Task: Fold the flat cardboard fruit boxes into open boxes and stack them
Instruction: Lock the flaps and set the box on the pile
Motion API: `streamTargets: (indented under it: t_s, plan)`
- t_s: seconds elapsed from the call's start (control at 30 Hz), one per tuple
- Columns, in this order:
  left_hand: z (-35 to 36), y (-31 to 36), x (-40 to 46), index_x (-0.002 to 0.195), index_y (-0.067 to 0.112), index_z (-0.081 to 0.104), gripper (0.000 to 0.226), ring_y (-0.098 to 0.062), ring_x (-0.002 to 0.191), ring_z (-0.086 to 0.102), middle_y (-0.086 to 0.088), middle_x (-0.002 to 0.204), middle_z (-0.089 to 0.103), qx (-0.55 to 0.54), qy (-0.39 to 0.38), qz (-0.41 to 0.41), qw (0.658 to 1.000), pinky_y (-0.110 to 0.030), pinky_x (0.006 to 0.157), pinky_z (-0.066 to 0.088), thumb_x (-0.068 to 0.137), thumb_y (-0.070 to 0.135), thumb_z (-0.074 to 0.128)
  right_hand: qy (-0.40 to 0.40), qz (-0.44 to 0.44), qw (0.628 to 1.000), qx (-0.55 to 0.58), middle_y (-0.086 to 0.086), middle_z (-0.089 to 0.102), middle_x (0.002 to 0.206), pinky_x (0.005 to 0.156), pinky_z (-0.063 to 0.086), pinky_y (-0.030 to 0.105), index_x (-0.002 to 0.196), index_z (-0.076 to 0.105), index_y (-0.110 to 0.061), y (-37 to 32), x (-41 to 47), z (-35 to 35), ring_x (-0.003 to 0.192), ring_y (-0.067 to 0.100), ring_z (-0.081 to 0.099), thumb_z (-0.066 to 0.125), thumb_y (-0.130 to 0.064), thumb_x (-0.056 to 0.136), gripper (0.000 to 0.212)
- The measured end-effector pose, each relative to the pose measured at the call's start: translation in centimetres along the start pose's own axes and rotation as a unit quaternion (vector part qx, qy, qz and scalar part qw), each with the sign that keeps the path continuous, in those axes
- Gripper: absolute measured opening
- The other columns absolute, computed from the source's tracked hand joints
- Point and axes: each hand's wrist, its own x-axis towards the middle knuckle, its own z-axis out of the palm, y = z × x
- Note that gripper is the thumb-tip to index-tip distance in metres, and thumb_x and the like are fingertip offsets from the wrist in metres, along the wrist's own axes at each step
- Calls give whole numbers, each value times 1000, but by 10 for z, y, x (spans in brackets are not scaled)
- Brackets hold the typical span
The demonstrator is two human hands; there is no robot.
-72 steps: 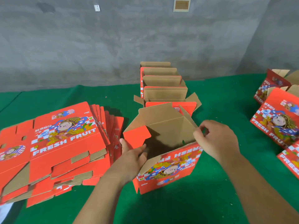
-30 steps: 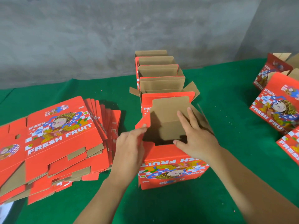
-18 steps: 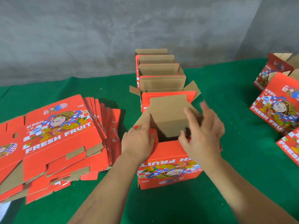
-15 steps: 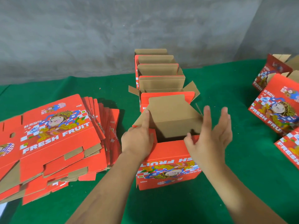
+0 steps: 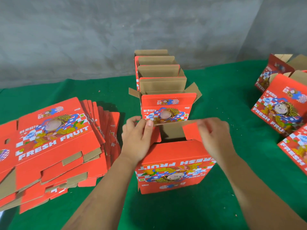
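Note:
A red "FRESH FRUIT" cardboard box [image 5: 174, 165] stands on the green table in front of me, its print upside down toward me. My left hand [image 5: 137, 138] pinches the far flap's left edge at the top of the box. My right hand [image 5: 214, 138] holds the flap's right side, fingers curled by a small red side tab [image 5: 191, 131]. The flap lies nearly level over the opening, brown inside showing below it. Behind it stands a row of folded open boxes [image 5: 162, 87]. A pile of flat boxes [image 5: 54, 143] lies at the left.
More red boxes [image 5: 282, 103] lie at the right edge of the table. A grey concrete wall rises behind the green cloth [image 5: 232, 100]. Bare cloth shows between the middle row and the right boxes, and near me.
The far flap, upright half a second ago, is now folded down toward level. My right hand, then spread open beside the box, has come onto the flap. My left hand shifted to its left edge.

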Motion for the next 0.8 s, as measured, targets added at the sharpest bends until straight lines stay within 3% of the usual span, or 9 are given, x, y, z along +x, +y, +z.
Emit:
streamTargets:
  t_s: [0.07,0.17,0.23,0.37,0.53,0.6,0.67,0.73,0.8]
  plan:
    - [0,0,0,91,28,63,47,-23,127,46,3,119,58,-5,-53,17,998,-36,109,28,95,70,42,-38,83,991,98,-2,59,110,114,30,45,99,64,-36,5,12,-2,117,20,52,29,-62,97,43]
    - [-4,0,-3,132,37,53,62,-21,136,39,8,139,49,52,-129,20,990,-37,114,28,80,65,73,-256,89,959,84,-4,18,165,119,19,31,155,33,-44,16,15,1,152,16,27,57,-74,90,76]
    - [-5,4,-5,153,42,31,94,-28,135,39,5,148,38,95,-153,-42,983,-47,108,39,75,66,78,-274,41,960,-36,-3,16,153,112,36,37,151,27,-48,19,13,6,138,29,45,78,-67,75,94]
    - [6,18,-11,148,37,30,92,-36,122,49,-2,142,35,245,-143,-76,956,-50,90,51,75,63,80,-168,54,966,-188,1,26,131,75,45,45,135,28,-41,8,1,20,109,38,58,82,-72,64,94]
    - [-5,7,-8,153,19,41,76,-27,138,47,-10,152,42,-49,-46,-168,984,-34,114,36,93,62,58,-190,140,972,-11,5,30,149,104,43,43,149,38,-32,7,8,11,128,33,55,62,-77,81,85]
    - [-16,9,-14,142,13,58,75,-30,130,60,-20,142,59,-281,-111,-364,881,-42,108,48,97,70,42,-175,235,947,131,8,50,139,99,44,39,136,56,-27,0,16,-2,125,31,59,54,-74,89,67]
    - [-25,9,-23,87,14,83,83,-32,83,77,-20,96,77,-458,-181,-466,735,-41,70,62,96,78,31,-158,300,908,246,1,65,115,87,50,36,110,66,-27,-7,17,-14,104,25,67,53,-67,93,46]
    - [-29,2,-29,68,17,78,75,-29,64,74,-15,78,76,-501,-168,-467,709,-36,57,60,95,74,38,-130,327,879,321,-8,66,111,85,52,36,115,65,-31,-10,13,-21,98,18,67,56,-66,91,42]
    - [-34,2,-33,84,22,73,42,-25,61,72,-9,76,73,-528,-124,-409,733,-36,58,59,88,57,50,-83,337,861,372,-12,66,103,78,50,34,111,67,-35,-6,10,-26,91,12,65,62,-66,84,41]
